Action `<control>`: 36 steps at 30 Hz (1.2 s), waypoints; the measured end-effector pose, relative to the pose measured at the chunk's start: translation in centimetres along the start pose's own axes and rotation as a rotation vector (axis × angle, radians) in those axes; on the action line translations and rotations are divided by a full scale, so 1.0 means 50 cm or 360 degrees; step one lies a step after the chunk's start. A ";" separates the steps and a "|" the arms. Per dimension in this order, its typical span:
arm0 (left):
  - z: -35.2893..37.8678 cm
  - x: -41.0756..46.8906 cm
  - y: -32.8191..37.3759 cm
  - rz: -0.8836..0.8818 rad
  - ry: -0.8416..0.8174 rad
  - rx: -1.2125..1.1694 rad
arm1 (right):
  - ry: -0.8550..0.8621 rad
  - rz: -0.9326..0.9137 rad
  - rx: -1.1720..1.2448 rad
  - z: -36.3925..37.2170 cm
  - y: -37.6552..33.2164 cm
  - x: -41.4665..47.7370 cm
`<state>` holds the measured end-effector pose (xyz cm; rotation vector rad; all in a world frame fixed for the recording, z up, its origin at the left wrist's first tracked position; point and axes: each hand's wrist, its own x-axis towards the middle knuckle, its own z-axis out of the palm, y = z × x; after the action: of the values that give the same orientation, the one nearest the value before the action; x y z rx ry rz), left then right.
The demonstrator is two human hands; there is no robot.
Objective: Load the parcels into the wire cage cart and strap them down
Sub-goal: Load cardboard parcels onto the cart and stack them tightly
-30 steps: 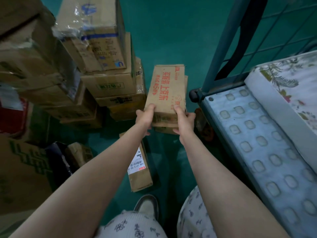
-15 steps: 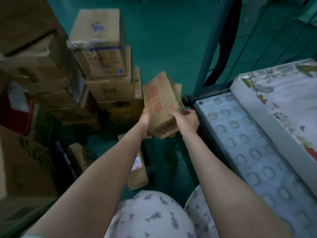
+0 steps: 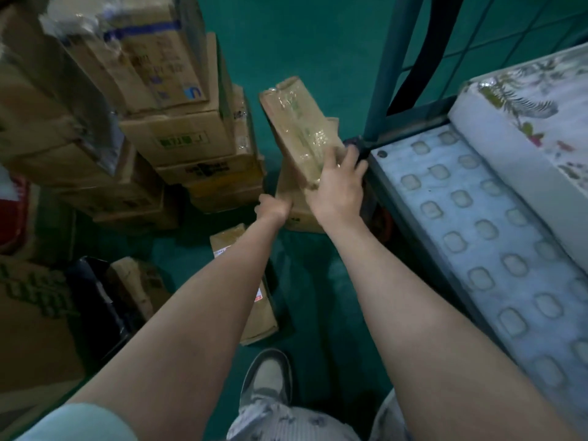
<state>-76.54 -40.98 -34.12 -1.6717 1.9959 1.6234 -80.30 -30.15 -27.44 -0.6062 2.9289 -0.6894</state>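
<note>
Cardboard parcel (image 3: 297,135): brown, long and narrow, its taped face glinting and turned up; it is tilting over the green floor (image 3: 311,33), just beside the wire cage cart (image 3: 386,68) corner.
Right hand (image 3: 337,189): wrapping its fingers over the parcel's near end, holding it.
Left hand (image 3: 273,206): curling on a second brown box (image 3: 297,208) below; I cannot tell how firmly.
Room: stacked cartons (image 3: 178,100) are crowding the left; a flat parcel (image 3: 254,300) is lying on the floor under the left forearm; a padded blue sheet (image 3: 496,237) and floral package (image 3: 541,116) are filling the cart.
Change: red printing was facing up a second ago, both hands on that parcel; now tape is showing.
</note>
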 end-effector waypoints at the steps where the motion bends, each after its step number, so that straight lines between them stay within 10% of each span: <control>1: 0.006 0.006 0.002 -0.0042 0.0008 -0.0051 | -0.0080 0.0018 -0.0054 0.009 0.007 -0.002; 19: 0.069 0.087 -0.018 -0.0121 -0.0062 -0.0927 | 0.0069 -0.0072 -0.0118 0.021 0.051 -0.039; 36: 0.108 0.099 -0.049 -0.0331 -0.0659 -0.0783 | 0.0003 -0.0156 -0.0143 0.011 0.069 -0.041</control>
<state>-79.58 -40.03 -41.14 -1.4323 1.2572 2.2689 -79.56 -26.76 -29.49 -0.7623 2.9622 -0.5694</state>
